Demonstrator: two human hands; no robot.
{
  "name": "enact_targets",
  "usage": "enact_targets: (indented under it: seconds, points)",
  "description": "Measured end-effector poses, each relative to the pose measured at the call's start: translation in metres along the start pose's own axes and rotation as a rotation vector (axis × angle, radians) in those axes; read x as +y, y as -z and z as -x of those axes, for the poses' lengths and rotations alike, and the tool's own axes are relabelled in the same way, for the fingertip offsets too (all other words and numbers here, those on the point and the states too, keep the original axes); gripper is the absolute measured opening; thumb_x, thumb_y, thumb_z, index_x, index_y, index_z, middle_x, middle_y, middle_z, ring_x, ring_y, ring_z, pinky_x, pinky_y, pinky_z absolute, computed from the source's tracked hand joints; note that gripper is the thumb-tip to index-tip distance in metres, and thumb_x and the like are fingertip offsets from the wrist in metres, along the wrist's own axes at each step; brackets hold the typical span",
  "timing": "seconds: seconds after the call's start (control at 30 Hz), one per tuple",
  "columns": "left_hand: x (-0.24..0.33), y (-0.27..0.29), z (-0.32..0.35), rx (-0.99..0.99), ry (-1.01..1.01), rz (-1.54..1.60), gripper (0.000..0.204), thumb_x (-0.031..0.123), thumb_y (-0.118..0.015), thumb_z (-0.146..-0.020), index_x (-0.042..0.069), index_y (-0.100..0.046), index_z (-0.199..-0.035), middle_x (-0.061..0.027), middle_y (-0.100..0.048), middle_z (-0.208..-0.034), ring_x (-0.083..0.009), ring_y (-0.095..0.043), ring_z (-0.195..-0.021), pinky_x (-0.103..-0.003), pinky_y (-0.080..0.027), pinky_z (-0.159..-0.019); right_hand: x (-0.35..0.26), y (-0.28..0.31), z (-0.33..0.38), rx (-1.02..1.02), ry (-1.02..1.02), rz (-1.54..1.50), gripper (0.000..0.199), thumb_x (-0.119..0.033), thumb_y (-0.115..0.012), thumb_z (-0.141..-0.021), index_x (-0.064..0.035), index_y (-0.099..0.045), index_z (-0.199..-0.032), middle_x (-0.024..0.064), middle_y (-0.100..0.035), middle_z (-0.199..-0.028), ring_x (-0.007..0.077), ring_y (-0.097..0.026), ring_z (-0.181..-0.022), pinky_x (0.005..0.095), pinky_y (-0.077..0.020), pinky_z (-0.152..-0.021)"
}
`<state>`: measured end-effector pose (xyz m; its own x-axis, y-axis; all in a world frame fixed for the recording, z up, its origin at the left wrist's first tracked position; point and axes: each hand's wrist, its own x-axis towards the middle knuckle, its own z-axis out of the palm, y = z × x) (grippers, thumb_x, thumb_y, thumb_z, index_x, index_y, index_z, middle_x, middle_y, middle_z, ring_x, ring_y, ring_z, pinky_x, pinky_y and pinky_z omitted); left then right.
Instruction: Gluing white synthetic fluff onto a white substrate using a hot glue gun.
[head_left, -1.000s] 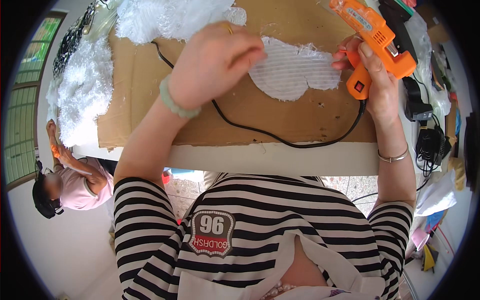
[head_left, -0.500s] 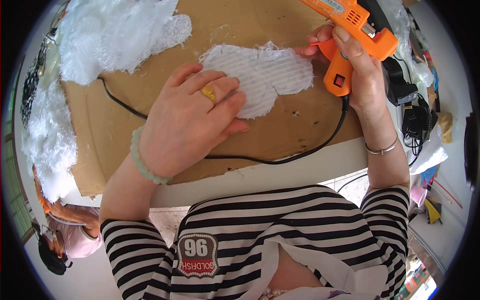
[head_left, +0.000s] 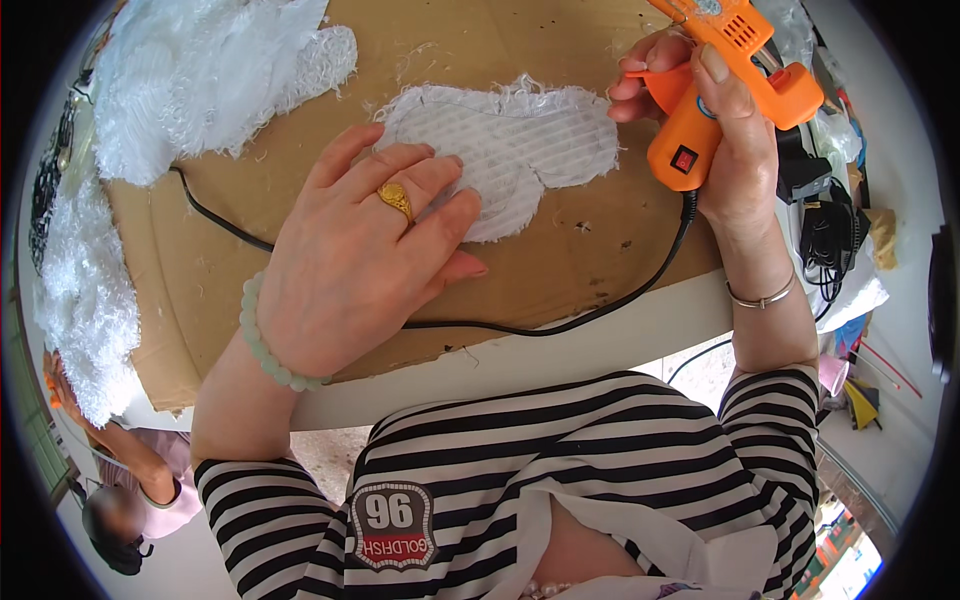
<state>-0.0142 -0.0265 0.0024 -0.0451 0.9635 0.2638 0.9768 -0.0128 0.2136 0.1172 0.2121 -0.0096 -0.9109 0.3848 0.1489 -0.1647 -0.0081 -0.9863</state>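
Observation:
A flat piece of white ribbed cloth [head_left: 545,135] with frayed edges and a curved drawn line lies on the brown cardboard [head_left: 560,255]. My left hand [head_left: 365,225] rests on its left end, fingers loosely spread and pressing down; the cloth under them is hidden. In my right hand [head_left: 735,135] is an orange hot glue gun [head_left: 688,140], raised at the right end of the cloth with its front pointing up and away. My fingers are around its handle near the orange trigger. Its nozzle is outside the picture.
White shaggy fabric [head_left: 200,90] is heaped at the far left, with more fabric [head_left: 85,290] along the left edge. The gun's black cord [head_left: 560,328] loops across the cardboard and under my left hand. Black cables [head_left: 835,235] lie at right. Another person [head_left: 130,510] is at lower left.
The glue gun and my right hand have shifted slightly right. My left hand stays on the cloth, while the whole view has moved a little. The other person's arm has moved outward.

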Motion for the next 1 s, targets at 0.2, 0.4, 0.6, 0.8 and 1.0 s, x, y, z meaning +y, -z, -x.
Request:
enact_targets:
  seconds: [0.2, 0.4, 0.6, 0.8, 1.0]
  points:
    - [0.0, 0.001, 0.001, -0.016, -0.004, -0.019, 0.04, 0.022, -0.074, -0.064, 0.006, -0.062, -0.099, -0.0086, -0.061, -0.107, -0.0282, -0.057, -0.102, -0.048, -0.042, -0.094, 0.002, 0.003, -0.002, 0.048, 0.051, 0.085, 0.036, -0.035, -0.042, -0.093, -0.0011, -0.053, -0.099, 0.013, -0.057, -0.102, 0.0199, -0.059, -0.086, 0.0313, -0.0455, -0.07]
    - [0.0, -0.002, 0.003, 0.002, -0.019, -0.009, 0.042, 0.022, -0.076, -0.062, 0.008, -0.062, -0.099, -0.0084, -0.06, -0.107, -0.0278, -0.057, -0.102, -0.048, -0.042, -0.095, -0.003, -0.007, 0.0, 0.069, 0.017, 0.099, 0.036, -0.037, -0.044, -0.093, -0.0024, -0.054, -0.095, 0.0112, -0.057, -0.099, 0.0167, -0.057, -0.083, 0.0279, -0.0429, -0.065]
    - [0.0, -0.004, 0.006, 0.03, -0.028, 0.007, 0.044, 0.021, -0.077, -0.061, 0.009, -0.062, -0.1, -0.0081, -0.06, -0.107, -0.0278, -0.057, -0.101, -0.048, -0.042, -0.095, 0.003, -0.009, 0.002, -0.001, 0.022, 0.0, 0.031, -0.029, -0.052, -0.091, -0.0003, -0.058, -0.1, 0.0103, -0.062, -0.093, 0.0176, -0.06, -0.079, 0.0299, -0.0489, -0.063]
    - [0.001, -0.006, 0.007, 0.037, -0.023, 0.025, 0.044, 0.02, -0.077, -0.06, 0.008, -0.062, -0.099, -0.0081, -0.061, -0.107, -0.0277, -0.057, -0.1, -0.048, -0.043, -0.094, 0.002, -0.016, 0.004, -0.063, -0.025, -0.029, 0.031, -0.03, -0.054, -0.09, -0.0004, -0.059, -0.098, 0.0094, -0.062, -0.092, 0.0172, -0.06, -0.08, 0.0307, -0.0496, -0.065]
    - [-0.002, -0.006, 0.007, 0.059, -0.035, -0.004, 0.038, 0.016, -0.077, -0.062, 0.009, -0.063, -0.097, -0.007, -0.062, -0.105, -0.0263, -0.058, -0.099, -0.046, -0.043, -0.094, 0.0, -0.024, 0.004, -0.001, -0.122, 0.142, 0.038, -0.039, -0.049, -0.091, -0.0014, -0.051, -0.094, 0.0109, -0.053, -0.091, 0.0167, -0.054, -0.078, 0.0294, -0.0462, -0.067]
